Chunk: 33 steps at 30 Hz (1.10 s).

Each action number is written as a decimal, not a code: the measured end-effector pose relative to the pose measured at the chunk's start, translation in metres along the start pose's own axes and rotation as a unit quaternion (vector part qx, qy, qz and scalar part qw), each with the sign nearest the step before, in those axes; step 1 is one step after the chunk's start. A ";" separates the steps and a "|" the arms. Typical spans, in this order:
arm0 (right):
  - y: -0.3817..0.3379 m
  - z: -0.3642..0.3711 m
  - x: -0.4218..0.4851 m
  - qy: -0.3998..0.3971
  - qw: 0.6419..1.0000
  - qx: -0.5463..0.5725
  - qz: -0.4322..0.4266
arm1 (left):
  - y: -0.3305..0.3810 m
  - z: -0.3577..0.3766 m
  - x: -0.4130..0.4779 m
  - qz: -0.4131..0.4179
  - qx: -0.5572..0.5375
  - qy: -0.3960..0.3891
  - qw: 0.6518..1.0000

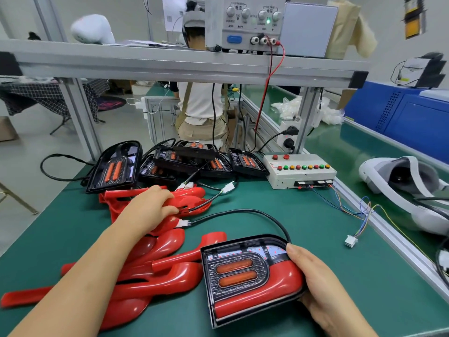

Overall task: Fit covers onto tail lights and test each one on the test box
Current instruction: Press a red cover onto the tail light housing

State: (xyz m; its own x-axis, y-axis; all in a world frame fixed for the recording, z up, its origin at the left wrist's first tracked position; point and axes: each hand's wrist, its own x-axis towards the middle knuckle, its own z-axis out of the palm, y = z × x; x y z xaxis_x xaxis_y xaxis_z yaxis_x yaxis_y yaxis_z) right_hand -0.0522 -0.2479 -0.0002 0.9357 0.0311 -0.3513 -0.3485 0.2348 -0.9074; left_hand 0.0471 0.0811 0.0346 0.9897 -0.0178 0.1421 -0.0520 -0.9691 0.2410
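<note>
Two bare hands work over a green desk (291,210). The right hand (323,283) grips the right edge of a tail light (239,271) at the near side of the desk. The thumb lies on its upper right corner and the fingers are curled under its rim. A glossy red cover (277,285) sits on this light, wrapping its right and lower part beside the two orange lenses. The left hand (150,207) reaches forward onto a loose heap of red covers (155,280) just left of the held light, its fingers curled down over one near the top. Whether the thumb also pinches the thin black lead there is hard to tell.

From the held light a black cable (243,211) arcs away and back to a white plug (184,223) lying just beside the left hand. At the far edge of the desk a row of black tail lights without covers (192,159) stands stacked. To their right is the grey test box (300,170) with its rows of red, green and yellow buttons, well apart from both hands. Thin coloured wires run from the box to a loose white connector (351,240). A white headset (403,183) lies further right. On the aluminium shelf above stands a bench power supply (250,23), a green lamp lit. Beyond it a person in a white shirt (201,105) sits facing away.
</note>
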 end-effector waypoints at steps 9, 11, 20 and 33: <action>-0.001 0.000 -0.004 -0.002 1.000 0.007 0.001 | 0.073 -0.025 -0.020 0.030 -0.127 0.012 0.991; -0.001 0.000 -0.004 -0.003 1.000 0.009 -0.001 | 0.096 -0.022 -0.028 0.083 -0.154 -0.042 0.984; 0.002 -0.001 -0.001 0.004 1.000 -0.008 -0.015 | 0.144 0.006 -0.067 0.217 -0.048 -0.094 0.970; 0.005 -0.004 0.002 0.003 1.000 -0.013 -0.020 | 0.145 0.007 -0.076 0.170 -0.052 -0.092 0.980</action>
State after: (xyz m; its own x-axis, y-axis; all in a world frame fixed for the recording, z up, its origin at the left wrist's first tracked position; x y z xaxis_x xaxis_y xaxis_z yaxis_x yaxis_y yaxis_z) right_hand -0.0525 -0.2507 -0.0061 0.9490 0.0170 -0.3149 -0.3112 0.2106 -0.9267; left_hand -0.0346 -0.0603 0.0517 0.9196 -0.3884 0.0587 -0.3869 -0.8696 0.3067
